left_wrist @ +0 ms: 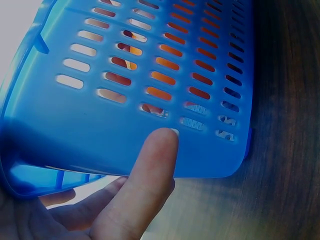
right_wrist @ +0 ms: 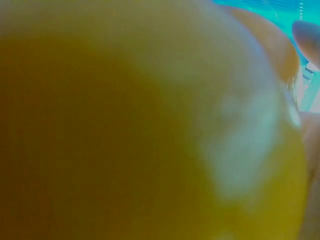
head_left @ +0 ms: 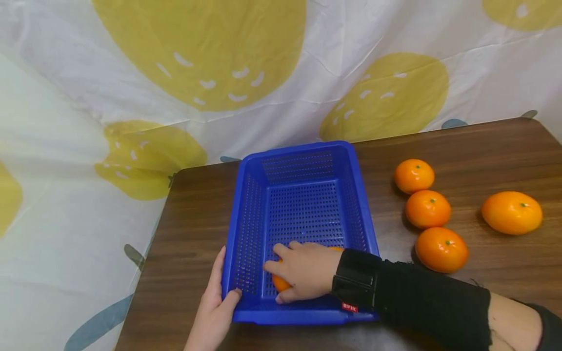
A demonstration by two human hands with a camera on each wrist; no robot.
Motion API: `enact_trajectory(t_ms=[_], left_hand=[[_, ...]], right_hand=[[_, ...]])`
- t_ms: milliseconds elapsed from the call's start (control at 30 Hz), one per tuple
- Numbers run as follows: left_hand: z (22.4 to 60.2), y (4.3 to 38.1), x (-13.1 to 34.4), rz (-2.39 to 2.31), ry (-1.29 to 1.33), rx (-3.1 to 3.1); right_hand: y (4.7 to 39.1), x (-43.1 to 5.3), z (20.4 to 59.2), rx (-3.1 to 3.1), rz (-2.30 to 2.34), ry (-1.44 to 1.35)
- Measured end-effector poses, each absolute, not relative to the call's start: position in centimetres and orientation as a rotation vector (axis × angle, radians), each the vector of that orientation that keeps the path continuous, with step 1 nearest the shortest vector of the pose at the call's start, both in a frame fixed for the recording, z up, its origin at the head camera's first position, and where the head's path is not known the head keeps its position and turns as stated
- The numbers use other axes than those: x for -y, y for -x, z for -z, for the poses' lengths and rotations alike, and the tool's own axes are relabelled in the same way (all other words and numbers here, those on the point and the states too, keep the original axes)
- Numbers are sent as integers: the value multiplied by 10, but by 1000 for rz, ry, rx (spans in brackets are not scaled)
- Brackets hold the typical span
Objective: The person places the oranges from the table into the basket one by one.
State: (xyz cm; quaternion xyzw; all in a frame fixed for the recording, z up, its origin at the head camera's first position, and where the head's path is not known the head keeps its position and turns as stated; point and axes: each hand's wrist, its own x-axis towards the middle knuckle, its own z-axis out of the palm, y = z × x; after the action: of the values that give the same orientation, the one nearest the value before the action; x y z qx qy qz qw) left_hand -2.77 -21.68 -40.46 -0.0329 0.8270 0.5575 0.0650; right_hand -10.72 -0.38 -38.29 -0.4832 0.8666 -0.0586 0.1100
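red tag [head_left: 350, 307] on black wristband [head_left: 357, 278], letters unclear | blue basket [head_left: 298, 317]: oranges [head_left: 279, 283] at near end | right hand [head_left: 307, 268] curled round one | left hand [head_left: 214, 304] grips near-left rim

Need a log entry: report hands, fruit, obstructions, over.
Left hand gripping blue basket. Right hand gripping orange inside. Four oranges on table. No obstruction seen.

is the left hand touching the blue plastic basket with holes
Touching. The head view shows it: the bare left hand grips the near left corner of the blue rectangular plastic basket, thumb over the rim.
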Motion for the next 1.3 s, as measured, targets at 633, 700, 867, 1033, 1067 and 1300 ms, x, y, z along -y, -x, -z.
enact_trajectory(t_ms=[633,700,867,1033,1067,1300], left_hand=[[405,27,217,-1662,84,-2529],[406,27,217,-1661,81,-2536],[406,27,218,-1658,69,-2545],[406,27,218,-1658,63,-2551],[406,27,218,-1656,64,-2552],[406,28,217,-1658,77,-2545]], right_hand=[[107,-9,370,-2543,277,1414],[107,-10,368,-2542,287,1410],[107,-12,364,-2542,295,1420],[106,-12,362,-2531,300,1417],[106,-13,362,-2530,303,1413],[107,-16,357,-2539,326,1406]])
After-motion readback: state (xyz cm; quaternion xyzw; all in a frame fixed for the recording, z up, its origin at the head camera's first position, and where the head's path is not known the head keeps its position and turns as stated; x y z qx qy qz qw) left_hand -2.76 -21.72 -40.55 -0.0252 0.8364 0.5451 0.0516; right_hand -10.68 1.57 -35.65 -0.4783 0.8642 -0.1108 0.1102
